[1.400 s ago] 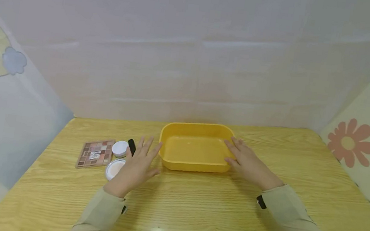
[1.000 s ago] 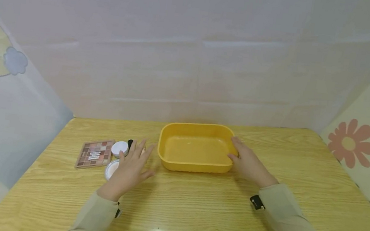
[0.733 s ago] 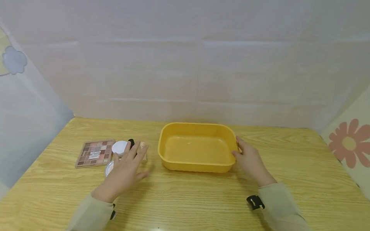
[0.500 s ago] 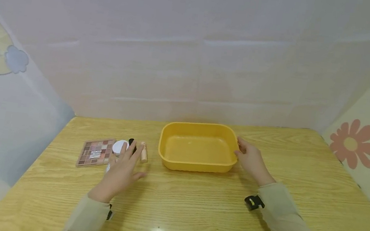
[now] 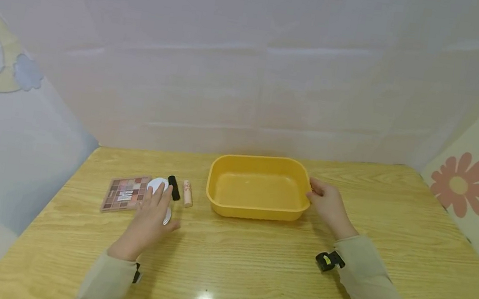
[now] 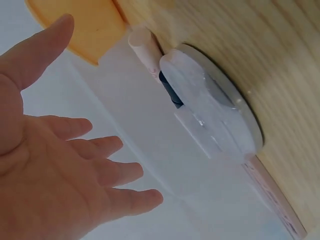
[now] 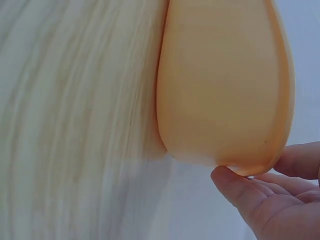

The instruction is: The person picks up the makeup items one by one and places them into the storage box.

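Note:
My left hand (image 5: 144, 223) hovers with spread fingers over a round clear-lidded compact (image 5: 167, 216), which it partly hides. In the left wrist view, nothing lies in the palm, and the compact (image 6: 205, 102) is beyond the fingertips. Just past those fingers is a white round container (image 5: 155, 184). A black tube (image 5: 174, 189) and a pale pink lipstick-like tube (image 5: 187, 194) lie to its right. Left of the hand is an eyeshadow palette (image 5: 117, 196). At the right end of a yellow plastic tray (image 5: 254, 213), my right hand (image 5: 327, 205) pinches the rim between thumb and fingers.
Everything stands on a wood-grain table (image 5: 225, 259). A pale cloth backdrop (image 5: 253, 80) rises behind the table's back edge, with printed side panels left and right. Black straps sit at both sleeve cuffs.
My left hand has drawn left and back from beside the tray to over the compact, uncovering both tubes. My right hand has moved from over the tray's right side to its right end rim.

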Available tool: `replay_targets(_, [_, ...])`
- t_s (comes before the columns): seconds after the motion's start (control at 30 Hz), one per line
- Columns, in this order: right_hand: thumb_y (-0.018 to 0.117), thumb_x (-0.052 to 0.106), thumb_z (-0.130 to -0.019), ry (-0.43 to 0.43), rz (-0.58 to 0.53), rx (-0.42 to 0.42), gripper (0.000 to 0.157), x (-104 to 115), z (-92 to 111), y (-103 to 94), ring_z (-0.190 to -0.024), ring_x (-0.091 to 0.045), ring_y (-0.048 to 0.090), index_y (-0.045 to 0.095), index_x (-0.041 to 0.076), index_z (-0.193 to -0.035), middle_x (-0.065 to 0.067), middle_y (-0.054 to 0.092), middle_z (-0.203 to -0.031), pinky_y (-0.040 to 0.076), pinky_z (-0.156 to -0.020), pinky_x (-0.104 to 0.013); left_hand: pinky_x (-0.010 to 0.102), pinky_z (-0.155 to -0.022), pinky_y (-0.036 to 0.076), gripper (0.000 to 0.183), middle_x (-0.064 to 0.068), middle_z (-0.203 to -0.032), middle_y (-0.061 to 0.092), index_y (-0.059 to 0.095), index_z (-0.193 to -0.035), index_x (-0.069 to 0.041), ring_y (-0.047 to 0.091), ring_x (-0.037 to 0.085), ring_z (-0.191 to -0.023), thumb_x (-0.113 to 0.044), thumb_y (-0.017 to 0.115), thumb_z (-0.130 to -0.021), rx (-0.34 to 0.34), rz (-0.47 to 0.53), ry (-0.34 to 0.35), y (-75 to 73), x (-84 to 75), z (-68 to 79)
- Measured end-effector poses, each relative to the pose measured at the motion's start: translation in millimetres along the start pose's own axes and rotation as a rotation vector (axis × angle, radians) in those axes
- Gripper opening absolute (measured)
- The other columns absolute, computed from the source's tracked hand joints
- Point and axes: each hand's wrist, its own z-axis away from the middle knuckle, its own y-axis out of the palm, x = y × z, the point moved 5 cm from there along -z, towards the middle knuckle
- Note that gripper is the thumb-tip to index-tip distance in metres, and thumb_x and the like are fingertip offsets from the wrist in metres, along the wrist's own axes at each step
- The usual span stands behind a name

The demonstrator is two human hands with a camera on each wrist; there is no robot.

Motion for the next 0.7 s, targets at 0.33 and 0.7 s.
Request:
replay_targets(0.33, [0.048,-0.001,-0.103,0.051,-0.032,0.005,0.051,-3,2,-0.8,-0.139,-0.046,0.040,0.030,-0.017,-0.148,-0.036,0.036,-0.150,0.048,-0.105,-0.044,0.072,-0.114,0.009,0.091,0.042,-0.157,0.010,0.018,-0.152,0.017,0.002,0.062,-0.144,-0.015,0.076,-0.089,0.012,0.046,-0.066,5.4,12.0,2.5])
replay_targets(0.7, [0.045,-0.001,-0.104,0.089,-0.062,0.020,0.051,-6,0,-0.5,-0.142,-0.045,0.037,0.028,-0.015,-0.150,-0.035,0.032,-0.153,0.044,-0.107,-0.045,0.069,-0.114,0.020,0.091,0.047,-0.152,0.011,0.019,-0.144,0.028,0.014,0.061,-0.142,-0.014,0.078,-0.088,0.030,0.028,-0.105,6.6,26.1,0.3])
